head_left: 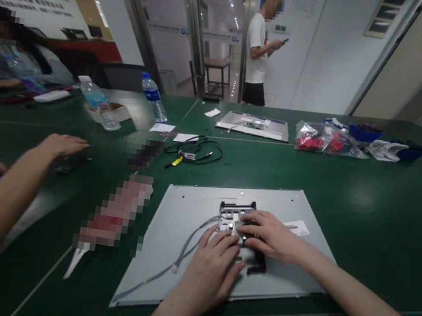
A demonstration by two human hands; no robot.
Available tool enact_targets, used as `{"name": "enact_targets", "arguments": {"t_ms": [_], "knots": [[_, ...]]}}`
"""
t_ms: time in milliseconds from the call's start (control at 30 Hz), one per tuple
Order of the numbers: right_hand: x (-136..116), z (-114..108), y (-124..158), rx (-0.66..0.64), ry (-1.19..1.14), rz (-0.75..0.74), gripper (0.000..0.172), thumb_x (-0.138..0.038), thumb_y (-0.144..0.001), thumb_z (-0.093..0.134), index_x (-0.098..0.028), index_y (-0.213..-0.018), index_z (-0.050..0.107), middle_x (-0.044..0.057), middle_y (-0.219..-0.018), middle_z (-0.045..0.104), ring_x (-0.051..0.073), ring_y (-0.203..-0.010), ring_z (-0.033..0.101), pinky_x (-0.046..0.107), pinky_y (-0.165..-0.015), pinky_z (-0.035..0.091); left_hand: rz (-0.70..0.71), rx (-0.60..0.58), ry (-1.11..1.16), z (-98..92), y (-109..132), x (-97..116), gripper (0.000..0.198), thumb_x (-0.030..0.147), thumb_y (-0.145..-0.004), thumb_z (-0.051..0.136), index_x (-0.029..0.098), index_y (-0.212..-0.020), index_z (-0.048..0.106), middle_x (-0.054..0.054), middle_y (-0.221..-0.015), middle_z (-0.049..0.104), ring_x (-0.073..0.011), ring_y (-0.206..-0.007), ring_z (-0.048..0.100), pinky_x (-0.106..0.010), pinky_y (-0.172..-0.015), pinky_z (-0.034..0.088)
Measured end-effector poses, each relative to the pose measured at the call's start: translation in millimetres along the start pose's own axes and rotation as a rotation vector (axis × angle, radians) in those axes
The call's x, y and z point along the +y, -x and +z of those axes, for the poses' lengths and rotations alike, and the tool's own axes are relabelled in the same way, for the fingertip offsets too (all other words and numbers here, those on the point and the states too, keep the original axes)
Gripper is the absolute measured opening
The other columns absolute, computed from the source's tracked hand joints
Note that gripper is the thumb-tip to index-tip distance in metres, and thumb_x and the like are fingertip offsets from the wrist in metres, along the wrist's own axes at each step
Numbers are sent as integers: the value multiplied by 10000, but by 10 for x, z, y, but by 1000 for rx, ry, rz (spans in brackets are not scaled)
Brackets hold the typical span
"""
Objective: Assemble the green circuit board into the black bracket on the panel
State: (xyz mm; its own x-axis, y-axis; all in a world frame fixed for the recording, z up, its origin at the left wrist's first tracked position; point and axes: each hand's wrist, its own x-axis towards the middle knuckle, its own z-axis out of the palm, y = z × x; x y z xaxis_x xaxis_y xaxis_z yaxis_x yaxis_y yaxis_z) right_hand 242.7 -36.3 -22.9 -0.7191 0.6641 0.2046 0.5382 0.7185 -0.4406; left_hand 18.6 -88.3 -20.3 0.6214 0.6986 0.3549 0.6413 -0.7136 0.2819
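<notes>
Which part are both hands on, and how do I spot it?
On the green table, find the grey metal panel nearest the camera. Near its middle, under the left hand and right hand, sits a black bracket: the panel's only black part, where the grey cable ends.

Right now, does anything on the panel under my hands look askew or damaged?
Nothing looks damaged or spilled. One oddity: the grey cable trails loose from the black bracket under the left hand and right hand, across the metal panel to its near left corner.
</notes>
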Motion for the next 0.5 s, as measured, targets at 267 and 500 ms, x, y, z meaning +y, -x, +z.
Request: {"name": "enact_targets", "arguments": {"t_ms": [267,500], "knots": [[3,13,7,-1,1,8,347,-391,-1006,466,-258,-1303,585,89,-1334,539,247,-1229,473,460,-1055,385,28,31,3,-24,-2,17,159,249,-938,517,207,-957,669,-62,-1097,648,-251,-1135,557,-563,-1119,318],[-1,-4,4,1,7,3,338,-377,-1006,470,-265,-1304,583,86,-1335,541,243,-1222,480,456,-1048,393,31,32,9,-4,10,-2,177,247,-943,507,204,-895,672,-61,-1062,647,-246,-1116,558,-562,-1113,323]]}}
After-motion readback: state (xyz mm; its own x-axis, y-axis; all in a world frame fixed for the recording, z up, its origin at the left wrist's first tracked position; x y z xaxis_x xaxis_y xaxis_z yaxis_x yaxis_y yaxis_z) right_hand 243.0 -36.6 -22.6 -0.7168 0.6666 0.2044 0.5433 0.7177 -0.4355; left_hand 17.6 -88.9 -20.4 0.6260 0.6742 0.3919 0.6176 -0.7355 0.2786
